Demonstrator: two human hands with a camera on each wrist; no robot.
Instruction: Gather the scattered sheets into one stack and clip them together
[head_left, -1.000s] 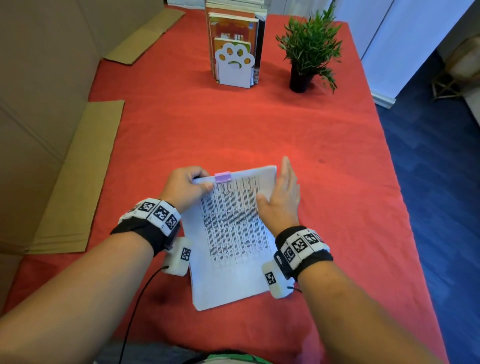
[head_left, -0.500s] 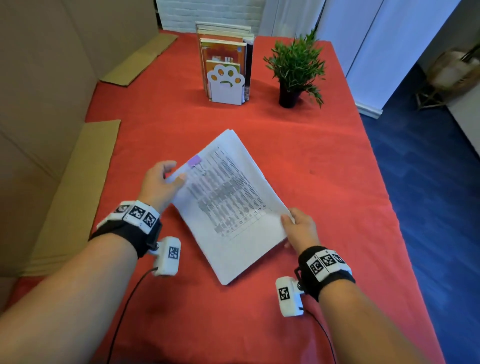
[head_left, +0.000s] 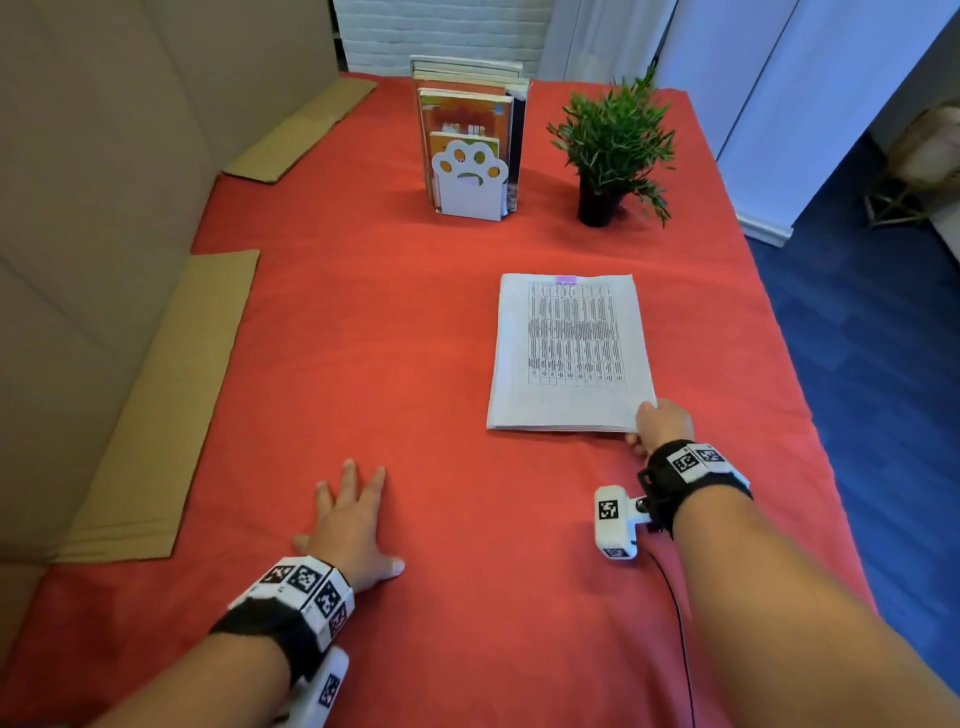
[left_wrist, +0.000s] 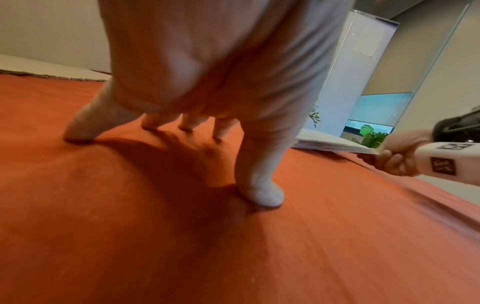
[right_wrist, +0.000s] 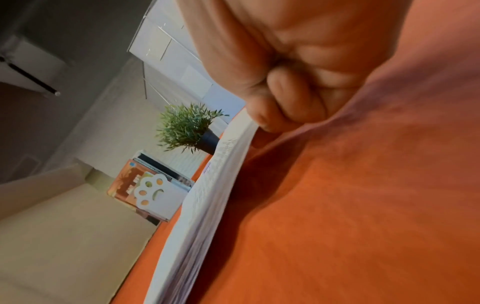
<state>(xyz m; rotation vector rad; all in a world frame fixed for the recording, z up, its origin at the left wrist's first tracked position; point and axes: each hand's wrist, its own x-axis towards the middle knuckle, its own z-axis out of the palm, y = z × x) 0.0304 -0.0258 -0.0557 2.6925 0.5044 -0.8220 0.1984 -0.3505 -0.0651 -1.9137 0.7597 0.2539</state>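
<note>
A stack of printed sheets (head_left: 569, 353) lies on the red tablecloth, right of centre, squared up with a purple binder clip (head_left: 565, 279) on its far edge. My right hand (head_left: 657, 423) pinches the stack's near right corner; the thumb sits on top and curled fingers go under the edge, as the right wrist view shows at the stack (right_wrist: 207, 197). In the left wrist view the stack (left_wrist: 330, 144) lies low on the cloth with the right hand (left_wrist: 389, 158) at its corner. My left hand (head_left: 353, 519) rests flat on the cloth at front left, fingers spread and holding nothing.
A white paw-shaped bookend (head_left: 469, 179) with several books stands at the back centre. A small potted plant (head_left: 610, 150) is to its right. Cardboard strips (head_left: 156, 405) line the left side against a cardboard wall. The table's right edge (head_left: 810, 415) drops to blue floor.
The clipped stack has moved from in front of me to the right and now lies straight on the cloth. My left hand let go of it and came down flat on the table.
</note>
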